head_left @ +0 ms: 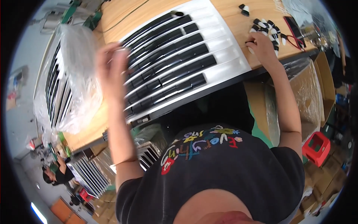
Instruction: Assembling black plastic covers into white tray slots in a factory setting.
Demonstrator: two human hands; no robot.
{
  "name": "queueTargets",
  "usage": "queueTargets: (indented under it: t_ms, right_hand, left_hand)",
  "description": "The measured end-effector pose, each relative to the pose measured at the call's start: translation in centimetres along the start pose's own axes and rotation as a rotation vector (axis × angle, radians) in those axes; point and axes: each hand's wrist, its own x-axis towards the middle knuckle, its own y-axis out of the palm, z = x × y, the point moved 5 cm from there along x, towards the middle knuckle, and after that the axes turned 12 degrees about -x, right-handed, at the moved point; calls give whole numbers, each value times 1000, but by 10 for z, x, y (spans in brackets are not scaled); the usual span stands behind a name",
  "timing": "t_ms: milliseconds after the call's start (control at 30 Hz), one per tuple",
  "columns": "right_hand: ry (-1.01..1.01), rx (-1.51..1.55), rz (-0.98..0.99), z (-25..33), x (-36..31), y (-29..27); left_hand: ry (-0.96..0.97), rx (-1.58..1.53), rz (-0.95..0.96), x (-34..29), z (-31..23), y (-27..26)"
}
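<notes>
A white ribbed tray (231,56) lies on the wooden table, holding rows of glossy black cylindrical pieces (167,67). Over the tray's left edge is my left hand (112,67), smeared by motion, so its fingers and anything in them cannot be made out. To the right of the tray, my right hand (261,46) is closed in a pinch, apparently on a small black-and-white cylinder (250,50) mostly covered by the fingers. A loose pile of similar black-and-white cylinders (265,26) lies just beyond it. Another short cylinder (244,10) lies apart, farther back.
Red-handled pliers (294,42) and a dark flat red-edged object (294,30) lie right of the pile. Clear plastic (80,56) covers another filled tray (56,89) at the left. An open lined carton (322,82) and a red stool (316,148) stand right. Another person (61,171) is far left.
</notes>
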Motion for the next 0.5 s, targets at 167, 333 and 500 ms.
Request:
queueTargets:
  t_ms: [167, 333, 500]
  right_hand:
    - [277, 617, -41, 92, -1, -56]
    - [91, 910, 65, 171, -30, -66]
    - [30, 949, 179, 194, -45, -56]
  left_hand:
    - [-243, -587, 277, -64, 61, 83]
    - [-160, -676, 298, -81, 57, 102]
    - [-147, -705, 361, -90, 43, 97]
